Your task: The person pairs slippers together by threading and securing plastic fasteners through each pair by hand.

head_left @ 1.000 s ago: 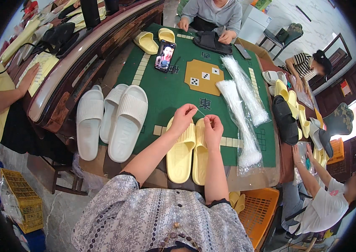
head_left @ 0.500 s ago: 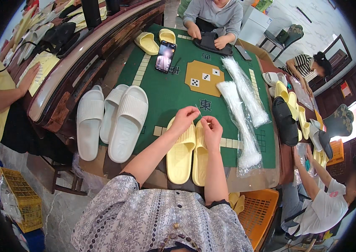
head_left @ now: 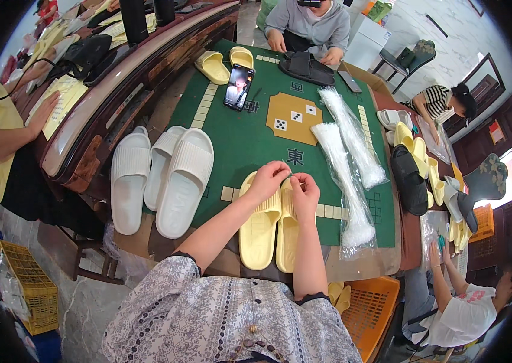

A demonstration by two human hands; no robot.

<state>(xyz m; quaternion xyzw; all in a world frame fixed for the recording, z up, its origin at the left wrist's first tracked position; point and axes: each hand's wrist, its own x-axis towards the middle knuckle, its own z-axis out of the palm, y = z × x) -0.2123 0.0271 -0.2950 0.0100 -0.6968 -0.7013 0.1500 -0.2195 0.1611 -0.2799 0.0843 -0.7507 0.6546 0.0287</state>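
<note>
Over the near edge of the green table mat (head_left: 238, 136), my left hand (head_left: 270, 180) and my right hand (head_left: 304, 195) meet with fingertips pinched. Between them is a thin strand, barely visible now. Beneath my hands lie two pale yellow slide sandals, the left slide (head_left: 257, 243) and the right slide (head_left: 286, 245), toes partly hidden by my hands and wrists. To their right are two clear bags of fine white strands, a nearer bag (head_left: 356, 227) and a farther bag (head_left: 359, 142).
Several light grey slides (head_left: 184, 181) stand left of my arms. A phone (head_left: 238, 88) leans against yellow slides (head_left: 212, 68). Across the table a person sits by a black slide (head_left: 306, 68). An orange crate (head_left: 372, 314) is below right; more slides (head_left: 408, 178) line the right-hand table.
My fingertips have come closer together, and the strand that stuck up between them shows less. The person opposite has lowered the black slide flat onto the table.
</note>
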